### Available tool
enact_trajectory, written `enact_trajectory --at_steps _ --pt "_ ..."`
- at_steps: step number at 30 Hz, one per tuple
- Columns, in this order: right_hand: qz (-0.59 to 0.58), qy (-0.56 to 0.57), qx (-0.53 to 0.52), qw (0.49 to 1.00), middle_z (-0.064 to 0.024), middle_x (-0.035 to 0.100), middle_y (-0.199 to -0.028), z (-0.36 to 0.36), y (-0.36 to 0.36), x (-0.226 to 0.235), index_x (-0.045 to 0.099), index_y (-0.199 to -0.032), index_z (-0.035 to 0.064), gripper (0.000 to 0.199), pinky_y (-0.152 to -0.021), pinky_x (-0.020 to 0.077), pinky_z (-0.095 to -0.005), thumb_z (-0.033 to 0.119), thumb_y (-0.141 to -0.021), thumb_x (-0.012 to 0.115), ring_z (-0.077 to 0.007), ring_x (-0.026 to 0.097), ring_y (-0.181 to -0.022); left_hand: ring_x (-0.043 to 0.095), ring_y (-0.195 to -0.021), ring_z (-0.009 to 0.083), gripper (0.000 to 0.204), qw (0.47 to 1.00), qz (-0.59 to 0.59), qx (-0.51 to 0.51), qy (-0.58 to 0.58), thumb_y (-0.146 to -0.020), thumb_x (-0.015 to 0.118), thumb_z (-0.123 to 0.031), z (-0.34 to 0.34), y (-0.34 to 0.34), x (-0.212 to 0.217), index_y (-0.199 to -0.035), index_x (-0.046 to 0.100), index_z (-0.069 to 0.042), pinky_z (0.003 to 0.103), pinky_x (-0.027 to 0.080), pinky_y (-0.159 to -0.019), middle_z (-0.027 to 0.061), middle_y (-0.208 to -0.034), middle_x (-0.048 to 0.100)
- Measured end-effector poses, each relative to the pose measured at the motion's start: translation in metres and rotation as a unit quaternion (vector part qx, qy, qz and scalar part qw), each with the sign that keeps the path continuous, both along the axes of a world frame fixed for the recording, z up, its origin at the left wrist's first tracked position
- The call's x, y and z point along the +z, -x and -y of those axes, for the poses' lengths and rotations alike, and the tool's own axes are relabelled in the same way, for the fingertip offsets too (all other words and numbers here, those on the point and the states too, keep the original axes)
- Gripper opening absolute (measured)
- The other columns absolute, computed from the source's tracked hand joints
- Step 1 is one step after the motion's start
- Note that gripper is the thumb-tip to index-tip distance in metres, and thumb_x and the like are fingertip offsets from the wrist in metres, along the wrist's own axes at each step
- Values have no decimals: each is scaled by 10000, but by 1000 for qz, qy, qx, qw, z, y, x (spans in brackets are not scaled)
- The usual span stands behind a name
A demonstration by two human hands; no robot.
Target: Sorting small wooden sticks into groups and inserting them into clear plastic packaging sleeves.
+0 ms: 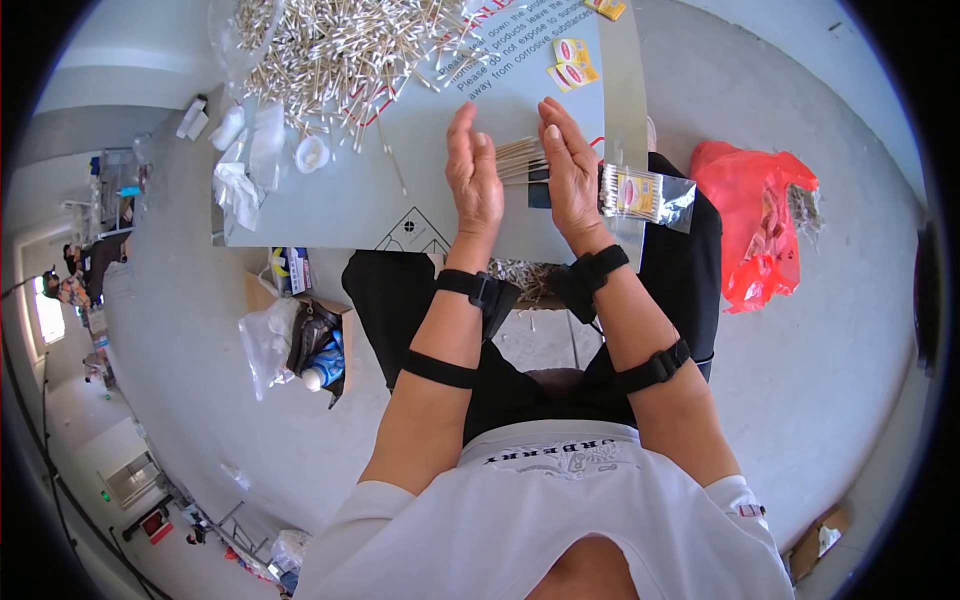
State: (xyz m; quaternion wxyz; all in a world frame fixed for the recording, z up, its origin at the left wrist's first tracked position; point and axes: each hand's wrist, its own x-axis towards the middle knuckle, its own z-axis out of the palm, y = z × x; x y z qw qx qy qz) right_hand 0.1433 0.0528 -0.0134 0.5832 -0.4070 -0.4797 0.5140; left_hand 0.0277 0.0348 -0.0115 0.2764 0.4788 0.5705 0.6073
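Note:
Between my two palms, a bundle of cotton swabs (520, 160) lies crosswise over the table. My left hand (473, 178) presses on one end of it with its fingers stretched upward. My right hand (571, 172) bears on the other end, fingers long and close together. A small dark block (539, 190) shows partly beside the right palm. Just right of that hand, a clear packet of cotton swabs (632, 193) with a yellow label rests at the table's edge. A large heap of loose cotton swabs (330, 55) covers the far left.
Yellow label cards (572, 68) lie on the grey tabletop (330, 215). A small white cup (312, 153) and crumpled clear plastic (237, 190) sit at its left. A red plastic bag (745, 225) stands on the floor at right, an open carton (325, 345) at left.

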Motion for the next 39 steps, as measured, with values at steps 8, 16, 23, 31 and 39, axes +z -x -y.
enact_trajectory --at_steps 8,16,23,31,39 --pt "-144 83 -26 986 -149 479 -1398 15 -9 9 540 -1270 -59 355 -1075 369 -299 176 -1014 468 -193 448 -1283 358 -1369 315 509 981 -169 -89 28 -985 495 -305 7 15 12 -1387 421 -2 427 264 -1131 176 -1464 396" --pt "-119 75 -32 989 -151 475 -1400 19 -13 7 553 -1252 -56 328 -1071 375 -297 147 -1004 484 -200 463 -1266 239 -1437 288 688 828 -531 -133 124 -902 581 -371 27 11 20 -1470 324 -79 538 177 -1147 119 -1543 285" --pt "-77 75 -54 993 -142 512 -1370 22 -10 5 577 -1226 -50 313 -1062 368 -299 152 -1004 490 -203 468 -1264 244 -1438 256 727 777 -605 -149 94 -884 570 -477 7 22 19 -1456 359 -82 536 183 -1147 108 -1556 262" --pt "-87 64 -65 992 -142 520 -1365 18 -11 6 583 -1210 -55 310 -1056 359 -293 156 -999 500 -199 473 -1254 447 -1217 281 406 863 -495 -95 41 -772 710 -141 6 20 33 -1151 567 -106 452 337 -1000 71 -1248 509" --pt "-34 44 -64 996 -146 526 -1357 18 -12 3 589 -1195 -60 302 -1041 365 -290 148 -992 507 -201 475 -1249 509 -924 231 141 876 -475 -80 11 -706 709 -31 -3 12 27 -784 609 -91 388 378 -798 12 -872 544"
